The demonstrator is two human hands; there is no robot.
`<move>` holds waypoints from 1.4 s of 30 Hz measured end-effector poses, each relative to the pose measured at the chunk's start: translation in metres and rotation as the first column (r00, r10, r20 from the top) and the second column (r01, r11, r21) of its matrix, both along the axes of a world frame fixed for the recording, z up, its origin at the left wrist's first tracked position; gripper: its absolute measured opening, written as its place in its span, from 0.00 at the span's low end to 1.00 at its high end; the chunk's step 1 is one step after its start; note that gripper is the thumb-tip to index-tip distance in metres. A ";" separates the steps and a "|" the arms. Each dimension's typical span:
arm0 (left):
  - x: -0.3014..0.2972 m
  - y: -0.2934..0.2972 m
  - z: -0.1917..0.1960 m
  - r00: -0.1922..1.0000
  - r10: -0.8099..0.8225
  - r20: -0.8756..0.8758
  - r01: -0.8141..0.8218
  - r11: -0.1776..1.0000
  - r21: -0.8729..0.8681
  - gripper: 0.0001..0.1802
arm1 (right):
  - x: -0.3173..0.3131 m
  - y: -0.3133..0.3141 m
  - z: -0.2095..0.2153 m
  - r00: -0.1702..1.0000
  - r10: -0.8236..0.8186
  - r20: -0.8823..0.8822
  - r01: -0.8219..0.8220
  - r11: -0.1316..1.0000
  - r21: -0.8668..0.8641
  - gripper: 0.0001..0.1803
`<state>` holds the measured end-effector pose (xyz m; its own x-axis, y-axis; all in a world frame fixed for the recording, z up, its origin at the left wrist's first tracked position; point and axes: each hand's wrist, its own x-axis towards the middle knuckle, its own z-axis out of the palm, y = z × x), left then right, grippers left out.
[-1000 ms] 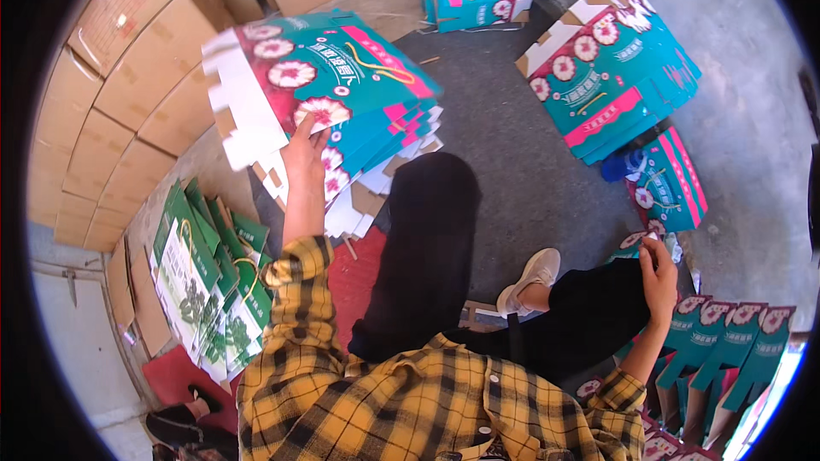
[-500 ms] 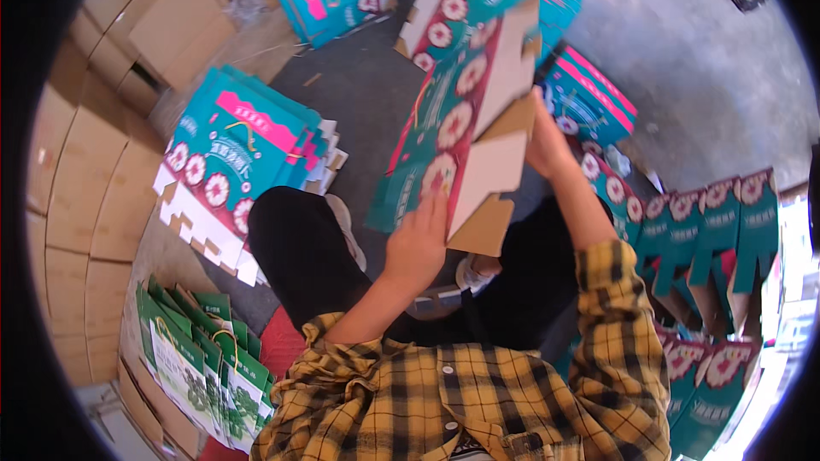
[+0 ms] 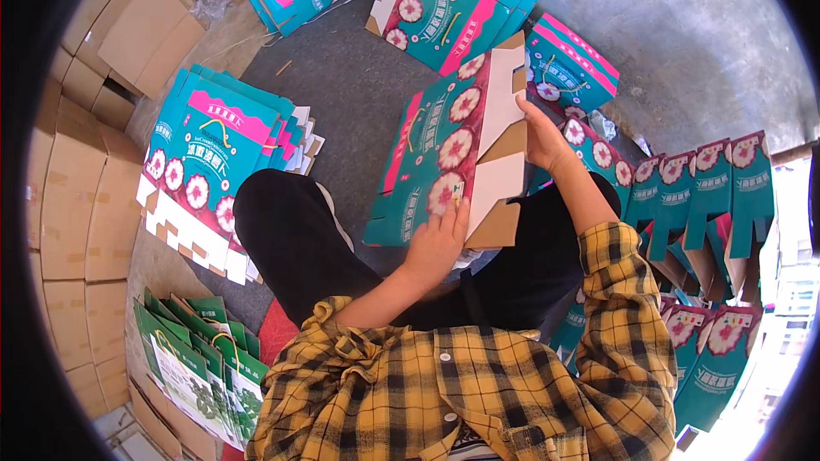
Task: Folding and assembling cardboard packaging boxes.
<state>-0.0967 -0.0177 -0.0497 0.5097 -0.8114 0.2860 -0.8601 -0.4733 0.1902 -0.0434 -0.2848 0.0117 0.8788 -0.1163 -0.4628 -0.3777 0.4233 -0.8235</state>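
I hold a flat teal carton blank (image 3: 436, 154) with pink and white flower prints above my lap. My left hand (image 3: 437, 243) presses on its lower edge beside a brown flap. My right hand (image 3: 540, 138) grips its right side behind the white and brown flaps. A stack of the same flat blanks (image 3: 213, 162) lies on the floor at my left. Folded teal cartons (image 3: 713, 196) stand in a row at my right.
More stacks of teal blanks (image 3: 453, 0) lie on the grey floor ahead. Brown cardboard boxes (image 3: 77, 188) are piled along the left. A bundle of green cartons (image 3: 201, 367) lies at the lower left. I sit cross-legged in black trousers (image 3: 290, 239).
A second ago my left hand reached to the stack at my left and my right hand was by the folded cartons. Both hands now hold one blank before me, lowered nearer my lap.
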 end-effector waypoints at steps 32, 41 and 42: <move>0.228 0.030 0.179 0.771 -0.077 -0.633 -0.276 0.855 -0.440 0.22 | -0.032 -0.012 0.046 0.841 0.540 0.028 -0.265 0.457 -0.849 0.21; 0.190 -0.008 0.123 0.961 0.269 -0.072 -0.264 0.799 -0.541 0.48 | 0.002 -0.010 0.014 0.954 0.289 0.083 -0.121 0.623 -0.773 0.21; 0.184 -0.015 0.120 0.974 0.202 -0.105 -0.227 0.820 -0.525 0.48 | 0.003 -0.017 0.007 0.963 0.204 0.175 -0.002 0.657 -0.754 0.21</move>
